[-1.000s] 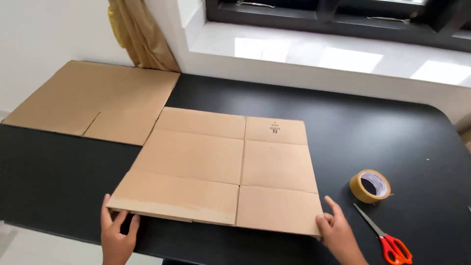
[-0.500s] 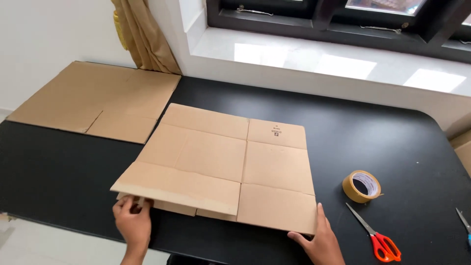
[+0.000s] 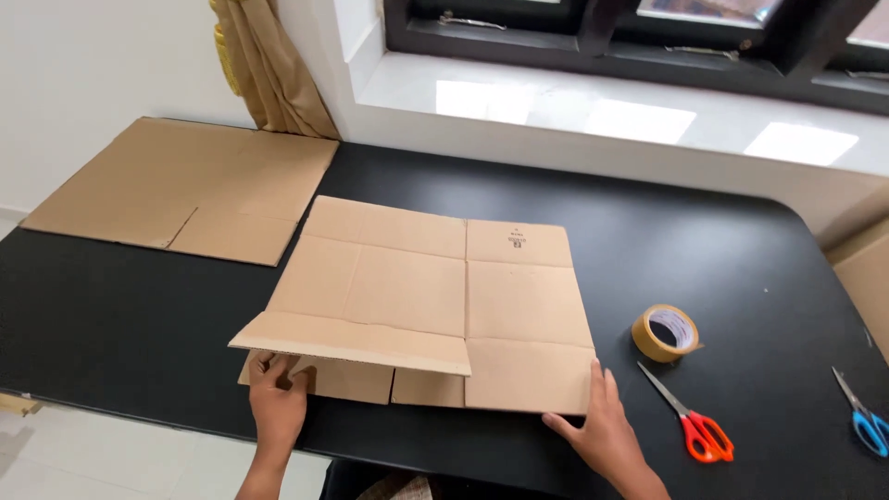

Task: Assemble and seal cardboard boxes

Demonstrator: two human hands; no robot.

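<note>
A flattened brown cardboard box (image 3: 435, 296) lies in the middle of a black table (image 3: 130, 315). Its near left top flap (image 3: 356, 343) is lifted off the layer beneath. My left hand (image 3: 276, 400) sits under that raised flap, fingers on the lower flap at the box's near left corner. At the near right corner my right hand (image 3: 602, 428) lies flat, fingers pressing the cardboard edge down.
A second flattened cardboard box (image 3: 185, 190) lies at the far left. A roll of brown tape (image 3: 665, 331) and red-handled scissors (image 3: 696, 421) lie right of the box. Blue-handled scissors (image 3: 863, 418) are at the right edge. A window sill (image 3: 602, 111) and curtain (image 3: 269, 65) stand behind.
The near left top flap has risen further, showing the lower layer. My left hand has slid beneath it, and my right hand has shifted left along the near edge.
</note>
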